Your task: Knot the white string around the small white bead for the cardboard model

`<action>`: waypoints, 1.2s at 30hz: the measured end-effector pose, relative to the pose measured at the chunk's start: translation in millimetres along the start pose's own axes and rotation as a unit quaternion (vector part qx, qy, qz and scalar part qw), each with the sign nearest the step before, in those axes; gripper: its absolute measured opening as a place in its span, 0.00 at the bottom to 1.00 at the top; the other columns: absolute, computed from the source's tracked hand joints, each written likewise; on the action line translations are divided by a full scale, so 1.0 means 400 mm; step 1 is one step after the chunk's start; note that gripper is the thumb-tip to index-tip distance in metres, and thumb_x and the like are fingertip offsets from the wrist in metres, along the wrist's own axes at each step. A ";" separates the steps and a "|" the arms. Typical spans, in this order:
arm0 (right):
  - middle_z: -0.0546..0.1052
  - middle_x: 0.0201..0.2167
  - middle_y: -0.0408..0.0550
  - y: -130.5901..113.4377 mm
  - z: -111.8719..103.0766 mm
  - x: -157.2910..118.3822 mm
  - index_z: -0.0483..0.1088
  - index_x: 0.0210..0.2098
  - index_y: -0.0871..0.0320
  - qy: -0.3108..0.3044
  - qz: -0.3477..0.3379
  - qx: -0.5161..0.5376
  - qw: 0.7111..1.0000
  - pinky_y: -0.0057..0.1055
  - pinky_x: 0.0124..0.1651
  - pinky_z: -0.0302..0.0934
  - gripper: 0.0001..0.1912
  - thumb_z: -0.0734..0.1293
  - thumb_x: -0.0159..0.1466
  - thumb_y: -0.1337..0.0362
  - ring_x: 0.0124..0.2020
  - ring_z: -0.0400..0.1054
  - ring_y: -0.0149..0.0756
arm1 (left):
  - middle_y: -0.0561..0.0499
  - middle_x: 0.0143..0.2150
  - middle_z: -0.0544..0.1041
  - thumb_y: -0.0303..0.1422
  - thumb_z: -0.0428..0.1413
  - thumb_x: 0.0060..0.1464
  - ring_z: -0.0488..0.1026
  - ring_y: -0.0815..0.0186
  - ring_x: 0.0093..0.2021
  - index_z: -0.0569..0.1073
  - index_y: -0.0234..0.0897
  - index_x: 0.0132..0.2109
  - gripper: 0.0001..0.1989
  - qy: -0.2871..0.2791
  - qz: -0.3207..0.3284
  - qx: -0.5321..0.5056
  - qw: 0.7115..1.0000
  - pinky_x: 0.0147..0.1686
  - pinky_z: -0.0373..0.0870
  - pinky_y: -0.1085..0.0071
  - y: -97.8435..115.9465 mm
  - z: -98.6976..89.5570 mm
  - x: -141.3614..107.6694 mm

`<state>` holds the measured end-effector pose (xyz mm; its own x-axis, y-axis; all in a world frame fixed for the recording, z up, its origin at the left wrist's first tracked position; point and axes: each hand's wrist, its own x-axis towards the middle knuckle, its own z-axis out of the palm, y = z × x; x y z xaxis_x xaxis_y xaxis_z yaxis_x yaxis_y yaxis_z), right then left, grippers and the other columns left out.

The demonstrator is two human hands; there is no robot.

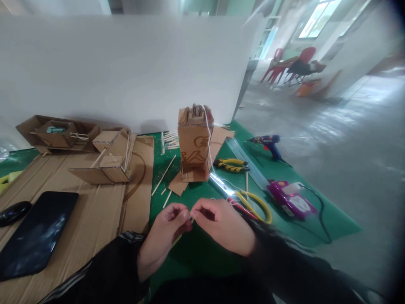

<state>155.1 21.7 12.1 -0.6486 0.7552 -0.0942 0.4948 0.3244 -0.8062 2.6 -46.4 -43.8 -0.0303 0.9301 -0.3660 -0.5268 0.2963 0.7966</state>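
Observation:
My left hand [167, 234] and my right hand [223, 226] meet fingertip to fingertip above the green table [202, 253], each in a pinch. Something small and pale shows between the fingertips, too small to make out. A thin stick end seems to show under my left hand. Behind them stands an upright cardboard box [194, 147], with a white string [209, 139] hanging over its top and down its right side toward the scissors [226, 188]. These scissors, with yellow handles, lie just beyond my right hand.
Yellow-black pliers [232, 165], a glue gun [267, 143], clear glue sticks [247, 162] and a purple power strip [289, 200] lie right. Thin wooden sticks [171, 139] lie behind. Left are cardboard assemblies [110, 160], a black tablet [36, 234] and a mouse [14, 213]. A white panel [126, 67] stands behind.

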 end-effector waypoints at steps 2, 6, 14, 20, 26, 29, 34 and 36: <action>0.74 0.23 0.39 -0.001 0.013 -0.011 0.72 0.29 0.56 0.009 -0.016 -0.003 1.000 0.23 0.27 0.52 0.10 0.61 0.64 0.65 0.23 0.63 0.27 | 0.54 0.30 0.72 0.33 0.60 0.55 0.69 0.73 0.31 0.71 0.34 0.35 0.07 -0.006 0.006 -0.026 1.000 0.36 0.68 0.76 -0.001 0.000 -0.001; 0.72 0.22 0.39 0.005 0.045 -0.024 0.70 0.28 0.57 0.024 -0.044 -0.010 0.999 0.24 0.28 0.51 0.10 0.61 0.64 0.66 0.24 0.62 0.27 | 0.54 0.31 0.72 0.32 0.61 0.54 0.70 0.72 0.32 0.70 0.35 0.35 0.07 -0.008 0.017 -0.073 0.997 0.36 0.68 0.76 -0.004 -0.001 0.000; 0.70 0.21 0.40 0.043 0.096 -0.016 0.70 0.26 0.59 0.017 -0.041 0.029 0.999 0.24 0.27 0.51 0.14 0.60 0.66 0.63 0.23 0.60 0.27 | 0.56 0.27 0.71 0.29 0.63 0.50 0.68 0.73 0.28 0.67 0.36 0.33 0.11 -0.006 0.025 -0.093 0.995 0.33 0.64 0.76 -0.003 0.002 0.006; 0.66 0.18 0.39 0.082 0.078 0.022 0.70 0.23 0.61 -0.048 -0.014 0.079 0.996 0.23 0.25 0.51 0.15 0.63 0.63 0.61 0.22 0.58 0.27 | 0.57 0.24 0.69 0.32 0.66 0.47 0.64 0.74 0.27 0.66 0.36 0.30 0.14 -0.018 0.031 -0.069 0.997 0.30 0.61 0.78 0.004 0.012 -0.005; 0.73 0.21 0.42 0.096 0.024 0.060 0.75 0.29 0.60 -0.044 0.009 0.027 0.999 0.24 0.28 0.54 0.11 0.64 0.62 0.63 0.25 0.63 0.29 | 0.56 0.27 0.70 0.31 0.65 0.48 0.66 0.72 0.32 0.69 0.36 0.30 0.11 -0.028 0.024 -0.049 0.998 0.35 0.63 0.77 0.014 0.019 -0.020; 0.72 0.21 0.41 0.088 0.005 0.063 0.75 0.29 0.60 -0.020 0.005 0.009 1.000 0.24 0.27 0.54 0.11 0.64 0.62 0.62 0.23 0.62 0.28 | 0.53 0.31 0.73 0.31 0.64 0.49 0.70 0.69 0.36 0.72 0.35 0.32 0.07 -0.022 0.006 -0.035 0.999 0.42 0.66 0.72 0.011 0.016 -0.022; 0.70 0.20 0.39 0.058 -0.017 0.053 0.73 0.27 0.60 0.007 -0.012 -0.002 1.000 0.23 0.26 0.53 0.10 0.63 0.62 0.65 0.22 0.60 0.27 | 0.51 0.35 0.74 0.32 0.67 0.44 0.72 0.68 0.35 0.76 0.33 0.31 0.09 0.006 -0.006 -0.005 1.000 0.44 0.68 0.69 0.008 0.017 -0.019; 0.70 0.20 0.39 0.043 -0.024 0.046 0.72 0.27 0.60 0.007 -0.011 0.006 1.000 0.22 0.26 0.54 0.08 0.63 0.61 0.66 0.22 0.61 0.27 | 0.52 0.34 0.74 0.33 0.67 0.45 0.71 0.69 0.34 0.76 0.33 0.30 0.09 0.010 -0.005 -0.001 1.000 0.43 0.69 0.70 0.008 0.018 -0.018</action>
<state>157.4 46.8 2.1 -0.6520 0.7552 -0.0681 0.4730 0.3349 -0.8149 7.3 -50.5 -35.1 -0.0418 0.9226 -0.3835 -0.5286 0.3053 0.7921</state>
